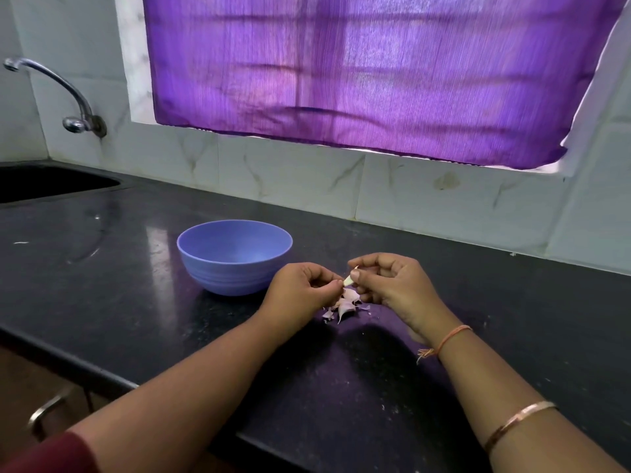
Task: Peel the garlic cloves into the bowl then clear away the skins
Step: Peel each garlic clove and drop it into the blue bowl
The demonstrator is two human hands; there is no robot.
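Garlic clove [348,280]: pinched by fingers of left hand [300,290] and right hand [392,285]
Skins [345,306]: on bench [136,285], below clove
Bowl [232,272]: ten o'clock of skins

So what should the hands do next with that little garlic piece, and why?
Probably the right hand should tug off the last flake of skin. That hand and the left hand both pinch the clove, which looks mostly white, but that flake sticks up by the right fingertips. The skins pile lies right beneath.

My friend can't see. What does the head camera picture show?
The left hand and right hand pinch a garlic clove above a pile of skins on a dark counter, beside a blue bowl. A purple curtain hangs behind.
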